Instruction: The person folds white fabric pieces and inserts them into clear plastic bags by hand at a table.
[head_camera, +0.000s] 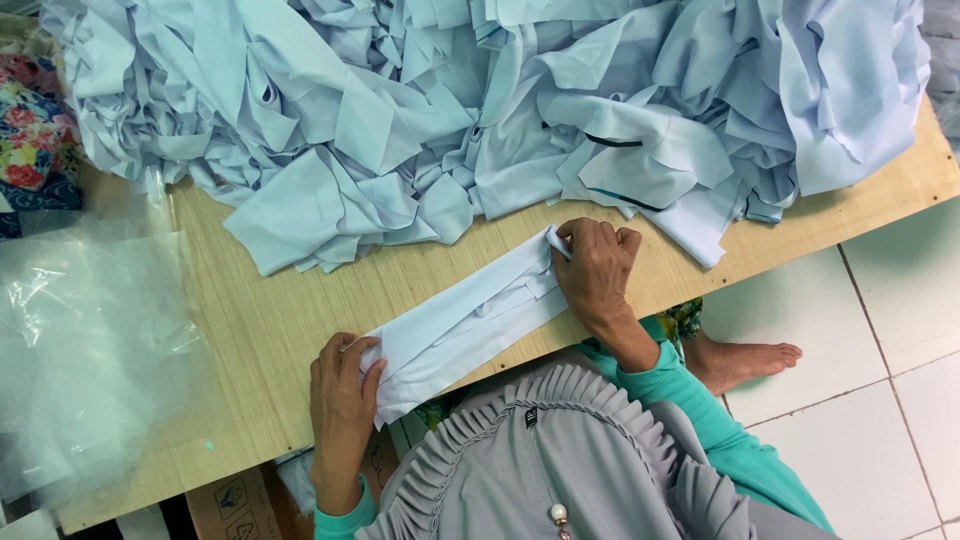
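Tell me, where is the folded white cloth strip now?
In the head view, the folded cloth strip lies on the wooden table's near edge, between the left hand and right hand.

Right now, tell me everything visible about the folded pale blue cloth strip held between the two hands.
The folded pale blue cloth strip looks like thin, soft woven fabric, layered lengthwise into a long band with several edges showing. It lies flat and diagonal on the tan wooden table, near its front edge. The left hand pinches its lower end; the right hand presses its upper end.
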